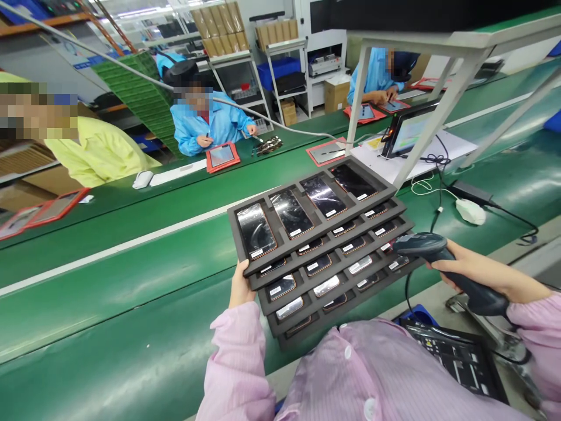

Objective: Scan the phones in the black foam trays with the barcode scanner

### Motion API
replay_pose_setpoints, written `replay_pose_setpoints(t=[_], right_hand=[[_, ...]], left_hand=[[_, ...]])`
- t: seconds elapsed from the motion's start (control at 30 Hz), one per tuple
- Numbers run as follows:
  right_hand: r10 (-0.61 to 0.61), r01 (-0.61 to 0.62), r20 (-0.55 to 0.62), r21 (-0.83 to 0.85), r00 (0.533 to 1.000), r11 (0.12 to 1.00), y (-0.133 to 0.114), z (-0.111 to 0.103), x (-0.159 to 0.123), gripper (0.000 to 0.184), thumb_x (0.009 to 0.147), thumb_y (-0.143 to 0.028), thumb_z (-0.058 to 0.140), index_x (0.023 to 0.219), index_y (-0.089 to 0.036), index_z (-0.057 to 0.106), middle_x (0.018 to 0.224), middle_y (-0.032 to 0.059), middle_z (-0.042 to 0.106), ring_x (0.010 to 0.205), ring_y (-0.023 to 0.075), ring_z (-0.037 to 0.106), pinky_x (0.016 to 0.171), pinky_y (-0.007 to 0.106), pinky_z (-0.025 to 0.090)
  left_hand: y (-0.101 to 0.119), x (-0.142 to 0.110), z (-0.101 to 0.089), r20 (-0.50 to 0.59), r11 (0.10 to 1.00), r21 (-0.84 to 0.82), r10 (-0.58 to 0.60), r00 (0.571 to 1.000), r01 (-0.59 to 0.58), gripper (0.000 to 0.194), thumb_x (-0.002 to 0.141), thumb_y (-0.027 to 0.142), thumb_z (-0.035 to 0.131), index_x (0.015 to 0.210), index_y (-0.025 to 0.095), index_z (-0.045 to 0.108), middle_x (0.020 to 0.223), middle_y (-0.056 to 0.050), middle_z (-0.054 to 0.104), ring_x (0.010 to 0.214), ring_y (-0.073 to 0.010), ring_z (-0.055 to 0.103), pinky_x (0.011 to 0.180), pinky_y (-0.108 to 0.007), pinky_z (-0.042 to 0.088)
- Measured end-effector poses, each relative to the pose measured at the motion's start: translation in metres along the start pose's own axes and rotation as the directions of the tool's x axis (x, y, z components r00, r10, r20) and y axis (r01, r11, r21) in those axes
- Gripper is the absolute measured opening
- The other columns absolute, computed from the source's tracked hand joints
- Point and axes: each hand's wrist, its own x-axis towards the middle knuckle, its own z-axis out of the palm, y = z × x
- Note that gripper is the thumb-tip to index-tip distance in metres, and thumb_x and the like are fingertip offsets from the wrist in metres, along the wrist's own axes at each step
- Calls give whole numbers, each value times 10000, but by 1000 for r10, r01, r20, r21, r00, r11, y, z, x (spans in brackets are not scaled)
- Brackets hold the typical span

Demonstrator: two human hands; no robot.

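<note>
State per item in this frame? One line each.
Stack of dark foam trays: fanned in steps, propped on the green conveyor belt.
Phones in the top tray: four, slots full, screens dark.
Left hand: gripping the stack's near-left edge.
Right hand: holding the black handheld barcode scanner.
Tablet on stand: lit.

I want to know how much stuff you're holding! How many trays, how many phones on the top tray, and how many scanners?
Trays in the stack, fanned out, at the left hand: 5
Phones on the top tray, first one: 4
Scanners, in the right hand: 1
Total: 10
</note>
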Motion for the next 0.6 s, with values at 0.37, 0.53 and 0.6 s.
replay_pose_setpoints(t=[0.37, 0.53, 0.6], right_hand=[[25, -24, 127, -12, 992, 1000, 36, -10, 5, 590, 583, -456, 663, 1033, -241, 348, 814, -4, 589, 423, 84, 486, 407, 249, 414], [24, -26, 48, 53, 999, 998, 45, -5, -2, 538, 632, -449, 627, 1039, -249, 336, 701, -33, 563, 403, 76, 454, 409, 224, 374], [27, -29, 38, 54, 999, 998, 46, -3, -4, 539, 634, -454, 622, 1047, -250, 342, 684, -37, 552, 406, 79, 450, 410, 224, 365]], left_hand=[[-3, 5, -3, -57, 1000, 17, 6, 998, -6, 97, 620, 208, 621, 717, 204, 622, 643, 17, 661, 522, -153, 585, 527, -279, 519], [-4, 8, -6, -54, 999, 36, 6, 999, -4, 86, 614, 230, 637, 693, 214, 608, 629, 13, 655, 553, -173, 601, 550, -298, 524], [-4, 8, -7, -52, 999, 48, 0, 999, 3, 86, 617, 231, 632, 701, 217, 614, 620, 15, 650, 558, -174, 603, 555, -299, 524]])
